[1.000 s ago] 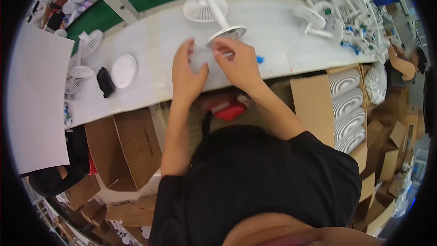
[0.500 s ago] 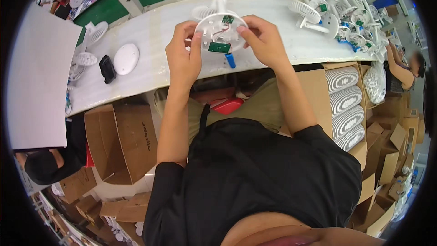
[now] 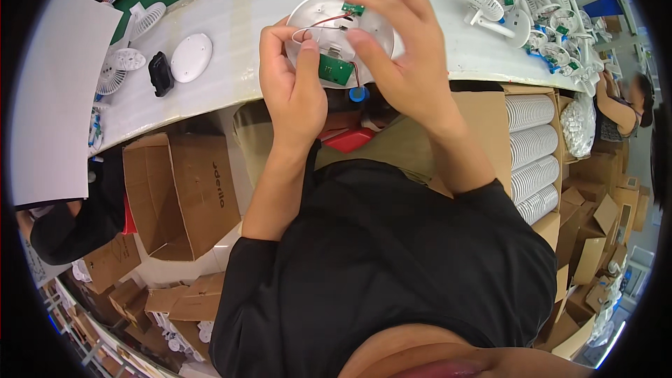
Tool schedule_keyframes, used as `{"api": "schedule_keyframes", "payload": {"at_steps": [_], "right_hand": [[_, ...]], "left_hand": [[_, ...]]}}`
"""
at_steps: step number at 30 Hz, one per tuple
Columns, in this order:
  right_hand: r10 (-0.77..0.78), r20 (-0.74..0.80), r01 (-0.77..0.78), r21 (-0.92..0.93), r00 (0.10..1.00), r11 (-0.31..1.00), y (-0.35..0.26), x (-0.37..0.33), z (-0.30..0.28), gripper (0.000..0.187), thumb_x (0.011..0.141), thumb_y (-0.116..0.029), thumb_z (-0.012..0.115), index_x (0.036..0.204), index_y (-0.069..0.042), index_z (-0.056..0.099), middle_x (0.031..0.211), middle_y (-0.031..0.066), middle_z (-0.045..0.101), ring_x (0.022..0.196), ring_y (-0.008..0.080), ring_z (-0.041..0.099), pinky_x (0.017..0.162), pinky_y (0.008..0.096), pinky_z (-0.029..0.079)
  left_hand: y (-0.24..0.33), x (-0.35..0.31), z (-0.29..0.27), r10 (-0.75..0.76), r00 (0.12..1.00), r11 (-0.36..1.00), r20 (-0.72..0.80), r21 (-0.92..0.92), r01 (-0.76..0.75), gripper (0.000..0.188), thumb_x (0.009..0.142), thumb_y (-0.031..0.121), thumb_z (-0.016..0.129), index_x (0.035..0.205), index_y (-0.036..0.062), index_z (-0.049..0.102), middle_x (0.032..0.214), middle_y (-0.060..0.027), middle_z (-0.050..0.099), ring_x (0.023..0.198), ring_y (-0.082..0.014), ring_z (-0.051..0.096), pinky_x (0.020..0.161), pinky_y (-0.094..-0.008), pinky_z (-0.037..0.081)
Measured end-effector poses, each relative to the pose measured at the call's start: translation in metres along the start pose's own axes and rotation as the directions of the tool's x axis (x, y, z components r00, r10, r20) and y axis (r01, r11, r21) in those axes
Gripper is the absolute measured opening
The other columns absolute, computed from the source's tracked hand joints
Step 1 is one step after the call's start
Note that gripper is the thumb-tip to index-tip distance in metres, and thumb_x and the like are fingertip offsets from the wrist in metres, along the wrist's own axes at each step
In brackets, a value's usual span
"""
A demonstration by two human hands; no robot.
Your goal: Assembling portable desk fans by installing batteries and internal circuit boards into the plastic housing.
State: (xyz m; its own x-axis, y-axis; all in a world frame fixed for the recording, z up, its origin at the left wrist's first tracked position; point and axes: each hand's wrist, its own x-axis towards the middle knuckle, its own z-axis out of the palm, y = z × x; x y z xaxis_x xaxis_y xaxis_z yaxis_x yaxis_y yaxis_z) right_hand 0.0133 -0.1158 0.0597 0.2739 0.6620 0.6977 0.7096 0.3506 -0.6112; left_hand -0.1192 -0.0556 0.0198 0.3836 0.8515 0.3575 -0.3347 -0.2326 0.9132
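A white round fan base (image 3: 381, 24), its hollow underside facing up, is over the near edge of the bench. My left hand (image 3: 290, 84) grips its left rim, thumb inside beside a pale wire. Inside lie a small green circuit board (image 3: 354, 9) at the far side and a larger green board (image 3: 336, 70) at the near side. Thin red and light wires run inside the base. A blue cylinder (image 3: 358, 94) hangs at the near rim. My right hand (image 3: 413, 56) hovers over the right side, fingers and thumb apart, fingertips near the small board.
On the bench (image 3: 238, 35) to the left are a white oval cover (image 3: 191, 57) and a black object (image 3: 160, 74). White fans (image 3: 483, 3) pile up at the right. Cardboard boxes (image 3: 203, 196) stand below, one holding stacked white ribbed parts (image 3: 530, 119). A person (image 3: 623, 108) works far right.
My right hand has left the rim and risen over the base, its fingers spreading. The base has tipped so its inside faces up more, and the blue cylinder now shows end-on.
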Motion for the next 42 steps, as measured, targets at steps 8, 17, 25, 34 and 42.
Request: {"api": "schedule_keyframes", "payload": {"at_steps": [8, 17, 25, 34, 42], "right_hand": [[-0.244, 0.327, 0.308, -0.161, 0.913, 0.938, 0.007, 0.018, 0.011, 0.026, 0.08, -0.001, 0.067, 0.105, -0.005, 0.071, 0.121, 0.0076, 0.058, 0.093, 0.0206, 0.059, 0.079, 0.0284, 0.049], [-0.138, 0.359, 0.254, -0.3, 0.923, 0.92, -0.01, 0.035, 0.019, 0.008, 0.074, -0.005, 0.068, 0.077, -0.01, 0.074, 0.111, 0.0022, 0.059, 0.065, 0.0192, 0.056, 0.061, 0.0301, 0.047], [-0.158, 0.286, 0.267, -0.396, 0.945, 0.879, -0.008, 0.035, 0.019, 0.008, 0.072, -0.008, 0.069, 0.079, -0.01, 0.074, 0.091, 0.0002, 0.062, 0.06, 0.0176, 0.054, 0.056, 0.0282, 0.045], [-0.141, 0.508, 0.191, -0.048, 0.85, 0.98, 0.022, 0.057, -0.001, 0.022, 0.077, -0.002, 0.063, 0.097, -0.003, 0.07, 0.116, 0.0132, 0.055, 0.101, 0.0302, 0.054, 0.086, 0.0357, 0.047], [0.75, 0.234, -0.722, 0.546, 0.618, 0.425, -0.016, -0.061, -0.043, 0.012, 0.097, -0.016, 0.058, 0.104, -0.008, 0.054, 0.078, 0.0066, 0.06, 0.059, 0.0131, 0.055, 0.053, 0.0203, 0.042]], "left_hand": [[-0.004, -0.005, 0.007, 0.008, 0.972, 1.0, -0.234, -0.009, -0.011, 0.022, 0.091, 0.002, 0.048, 0.113, 0.0027, 0.045, 0.109, -0.0113, 0.051, 0.095, -0.0168, 0.048, 0.086, -0.0278, 0.041], [-0.006, -0.001, -0.001, -0.045, 0.978, 0.993, -0.206, -0.118, 0.02, 0.024, 0.091, 0.0, 0.047, 0.115, 0.0025, 0.045, 0.108, -0.011, 0.051, 0.093, -0.0141, 0.048, 0.081, -0.0251, 0.041], [-0.008, 0.01, -0.016, 0.096, 0.99, 0.989, -0.106, 0.126, -0.082, 0.016, 0.09, 0.0, 0.054, 0.105, 0.0018, 0.057, 0.089, -0.0064, 0.06, 0.071, -0.0095, 0.05, 0.063, -0.0208, 0.041], [0.011, 0.024, -0.018, 0.029, 0.999, 0.981, 0.033, 0.193, -0.035, 0.011, 0.087, -0.001, 0.061, 0.097, 0.001, 0.061, 0.078, -0.0041, 0.059, 0.056, -0.0064, 0.047, 0.051, -0.0183, 0.039], [0.01, 0.023, 0.007, 0.037, 0.998, 0.965, -0.055, 0.262, -0.022, 0.011, 0.086, -0.001, 0.063, 0.096, 0.0011, 0.063, 0.079, -0.0049, 0.061, 0.055, -0.0074, 0.049, 0.051, -0.0196, 0.042]]}}
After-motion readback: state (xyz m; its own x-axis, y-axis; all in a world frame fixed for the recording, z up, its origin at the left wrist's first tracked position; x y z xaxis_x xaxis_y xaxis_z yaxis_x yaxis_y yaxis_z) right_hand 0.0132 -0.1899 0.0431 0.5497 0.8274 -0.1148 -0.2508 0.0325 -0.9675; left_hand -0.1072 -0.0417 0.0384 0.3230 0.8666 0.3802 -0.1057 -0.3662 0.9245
